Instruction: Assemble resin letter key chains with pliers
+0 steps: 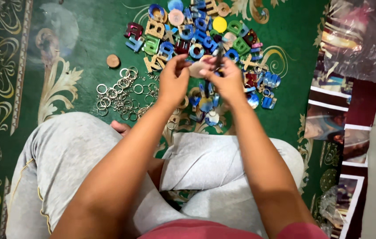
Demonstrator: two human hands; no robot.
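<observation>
Fingers (183,64) of left hand (173,82) and right hand (228,79) pinching a pale round charm (195,70) plus dark tool (218,55) between them, loose key rings (121,93) lying leftward, many letter charms (197,33) beyond awaiting, few ringed ones (208,110) below.

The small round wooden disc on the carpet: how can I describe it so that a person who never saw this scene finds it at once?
Start at the green carpet and find the heap of silver key rings left of the person's left hand. Just above that heap, left of the pile of colourful letter pieces, lies the wooden disc. It lies alone, plain brown and round, neither metal nor letter-shaped.
</observation>
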